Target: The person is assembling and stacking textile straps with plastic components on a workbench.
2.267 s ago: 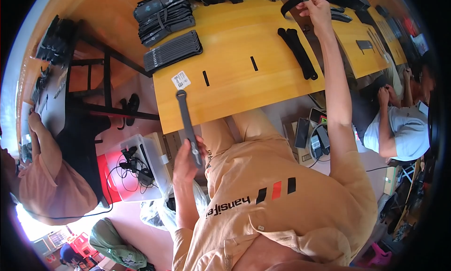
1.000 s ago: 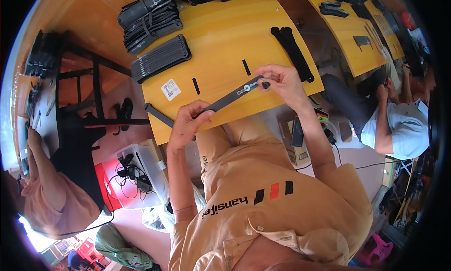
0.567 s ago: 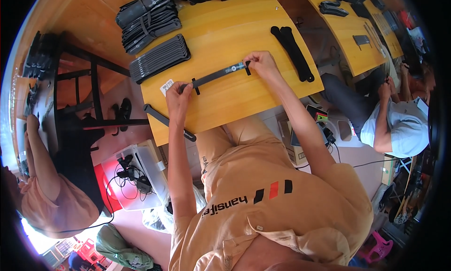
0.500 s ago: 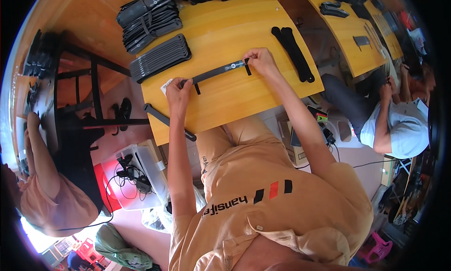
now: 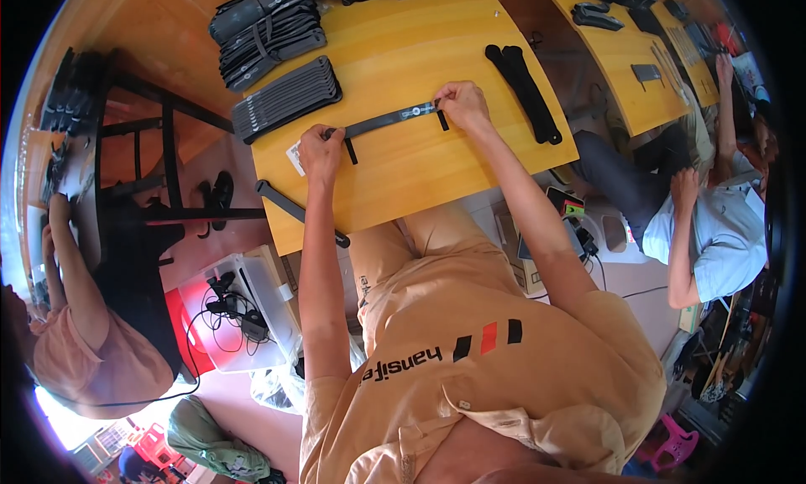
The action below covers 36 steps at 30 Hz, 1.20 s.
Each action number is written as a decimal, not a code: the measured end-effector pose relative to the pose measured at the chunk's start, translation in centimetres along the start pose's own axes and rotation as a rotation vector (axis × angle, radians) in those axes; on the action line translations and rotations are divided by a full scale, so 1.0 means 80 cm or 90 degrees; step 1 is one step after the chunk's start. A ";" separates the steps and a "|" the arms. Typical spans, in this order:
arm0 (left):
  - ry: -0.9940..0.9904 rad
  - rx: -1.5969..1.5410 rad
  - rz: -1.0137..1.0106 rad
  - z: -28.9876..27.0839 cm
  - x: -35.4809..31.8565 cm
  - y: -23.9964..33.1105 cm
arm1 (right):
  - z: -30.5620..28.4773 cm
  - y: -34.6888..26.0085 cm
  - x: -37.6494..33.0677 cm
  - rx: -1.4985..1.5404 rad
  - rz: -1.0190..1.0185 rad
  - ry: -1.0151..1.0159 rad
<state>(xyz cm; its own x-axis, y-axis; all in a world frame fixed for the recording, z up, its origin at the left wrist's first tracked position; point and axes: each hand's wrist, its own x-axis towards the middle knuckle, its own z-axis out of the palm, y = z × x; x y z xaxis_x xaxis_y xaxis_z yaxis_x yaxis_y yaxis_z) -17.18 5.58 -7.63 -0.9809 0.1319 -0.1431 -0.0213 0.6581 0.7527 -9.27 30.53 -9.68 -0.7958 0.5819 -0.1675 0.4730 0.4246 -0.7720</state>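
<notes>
A flat black strap with a pale printed mark near its right end is stretched between my two hands, just over the yellow table. My left hand pinches its left end, thumb and fingers closed. The right end sits between the closed fingertips of my right hand. Near each hand a short narrow black tab hangs down from the strap. A white paper or label shows beside my left hand, partly covered by it. Closer to me, another black strap lies slantwise at the table's left corner.
Beyond my left hand lie a neat row of black straps and a tied bundle. Two long black bands lie at the table's right side. A clear bin with cables stands below left. People sit to both sides.
My left hand has shifted slightly away from me, with the strap still held at both ends. The person at the right has moved their arms.
</notes>
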 end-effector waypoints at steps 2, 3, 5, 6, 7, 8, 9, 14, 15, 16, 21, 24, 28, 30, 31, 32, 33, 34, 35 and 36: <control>0.010 0.008 0.006 0.000 0.000 -0.004 | 0.000 -0.005 -0.002 -0.003 0.010 -0.005; 0.020 0.014 0.011 0.001 0.000 -0.007 | 0.000 -0.007 -0.004 -0.008 0.019 -0.010; 0.022 0.023 0.016 0.002 -0.001 -0.005 | 0.001 -0.008 -0.005 -0.011 0.017 0.000; 0.025 0.031 0.021 0.002 -0.001 -0.005 | 0.001 -0.008 -0.006 -0.015 0.014 0.008; 0.024 0.032 0.021 0.003 -0.002 -0.004 | 0.001 -0.007 -0.006 -0.014 0.015 0.008; 0.034 0.044 0.031 0.004 -0.003 -0.004 | 0.001 -0.007 -0.007 -0.026 0.005 0.014; 0.045 0.056 0.042 0.005 -0.004 -0.003 | 0.001 -0.006 -0.008 -0.037 -0.005 0.020; 0.097 0.085 0.086 0.009 -0.012 -0.002 | 0.001 -0.013 -0.016 -0.046 0.002 0.034; 0.108 0.095 0.085 0.009 -0.014 0.000 | 0.001 -0.012 -0.017 -0.042 0.001 0.040; 0.107 0.096 0.085 0.009 -0.015 0.000 | 0.002 -0.013 -0.017 -0.041 0.002 0.039; 0.117 0.083 0.107 0.011 -0.012 0.000 | -0.001 -0.005 -0.010 -0.064 -0.089 0.072; 0.112 0.057 0.095 0.009 -0.011 -0.001 | -0.009 -0.012 -0.008 -0.014 -0.023 0.024; 0.144 0.004 0.154 0.006 -0.013 -0.018 | -0.004 -0.004 -0.005 0.019 -0.063 0.024; 0.175 0.063 0.206 0.012 -0.015 -0.017 | -0.003 0.004 -0.003 0.032 -0.069 0.015; 0.188 0.060 0.216 0.013 -0.017 -0.021 | 0.000 0.004 -0.004 0.037 -0.084 0.022; 0.188 0.071 0.223 0.013 -0.021 -0.021 | 0.001 0.005 -0.007 0.039 -0.091 0.027; 0.189 0.083 0.229 0.013 -0.023 -0.022 | 0.002 0.006 -0.008 0.040 -0.099 0.030; 0.196 0.080 0.236 0.012 -0.028 -0.017 | 0.001 0.011 -0.006 0.043 -0.108 0.036; 0.217 0.088 0.233 0.010 -0.034 -0.011 | -0.002 0.016 -0.005 0.086 -0.094 0.029; 0.236 0.096 0.230 0.008 -0.038 -0.006 | -0.003 0.020 -0.004 0.130 -0.079 0.021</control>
<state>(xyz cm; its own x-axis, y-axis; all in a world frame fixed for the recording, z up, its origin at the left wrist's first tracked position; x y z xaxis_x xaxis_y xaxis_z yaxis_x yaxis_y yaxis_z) -14.04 5.32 -7.92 -0.9235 0.1171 0.3652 0.3317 0.7219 0.6074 -8.14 31.18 -10.72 -0.8286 0.5579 -0.0457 0.2832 0.3473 -0.8940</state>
